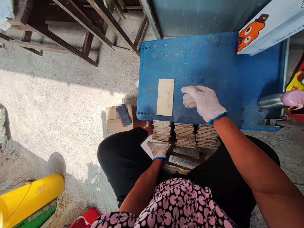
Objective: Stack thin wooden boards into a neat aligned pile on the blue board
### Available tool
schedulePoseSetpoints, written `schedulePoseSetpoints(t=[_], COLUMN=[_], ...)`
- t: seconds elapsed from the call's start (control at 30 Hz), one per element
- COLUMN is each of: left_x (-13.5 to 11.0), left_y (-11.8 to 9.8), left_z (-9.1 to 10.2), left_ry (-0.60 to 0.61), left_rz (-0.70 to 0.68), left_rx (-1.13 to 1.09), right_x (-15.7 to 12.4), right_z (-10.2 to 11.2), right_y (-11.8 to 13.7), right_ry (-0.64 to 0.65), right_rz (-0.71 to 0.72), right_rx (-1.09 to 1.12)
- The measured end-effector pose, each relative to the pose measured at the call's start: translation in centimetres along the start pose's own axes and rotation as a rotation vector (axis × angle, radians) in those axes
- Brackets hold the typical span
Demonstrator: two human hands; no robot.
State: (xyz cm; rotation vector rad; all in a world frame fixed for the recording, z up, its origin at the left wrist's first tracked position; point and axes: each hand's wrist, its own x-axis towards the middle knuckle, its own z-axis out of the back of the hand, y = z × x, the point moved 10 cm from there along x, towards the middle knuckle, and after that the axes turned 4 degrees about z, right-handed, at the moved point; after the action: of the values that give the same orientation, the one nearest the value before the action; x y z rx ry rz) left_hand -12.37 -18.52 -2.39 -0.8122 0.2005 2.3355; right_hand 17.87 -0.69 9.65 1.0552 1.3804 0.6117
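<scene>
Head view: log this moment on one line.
right gloved hand: beside pale panel, over blue table | left gloved hand: near leftmost stack, contact unclear | panel: flat on table

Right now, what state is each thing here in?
Table, scuffed
Board, lying flat on the table
Piles, three abreast at the table's edge
Right hand, gloved, fingers curled, nothing visibly held
Left hand, gloved, near the left pile, grip unclear
Bag, partly out of frame
Box, partly hidden, flaps unclear
</scene>
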Motion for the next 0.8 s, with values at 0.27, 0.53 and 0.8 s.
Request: schedulePoseSetpoints(t=[0.27,0.53,0.8], left_x=[-3.8,-7.9,-9.1], left_y=[0.0,-0.5,-5.6], left_z=[4.2,10.0,15.6], left_ry=[-0.080,-0.109,-0.126], left_rz=[-0.063,-0.102,-0.377], left_rx=[-0.080,-0.090,-0.236], right_x=[-0.5,-4.9,-11.8], right_z=[-0.8,-4.3,-9.7], right_y=[0.5,-0.5,-4.6], right_ry=[0.008,0.427,0.857], right_rz=[0.007,0.171,0.414], right_rx=[0.009,-0.762,-1.130])
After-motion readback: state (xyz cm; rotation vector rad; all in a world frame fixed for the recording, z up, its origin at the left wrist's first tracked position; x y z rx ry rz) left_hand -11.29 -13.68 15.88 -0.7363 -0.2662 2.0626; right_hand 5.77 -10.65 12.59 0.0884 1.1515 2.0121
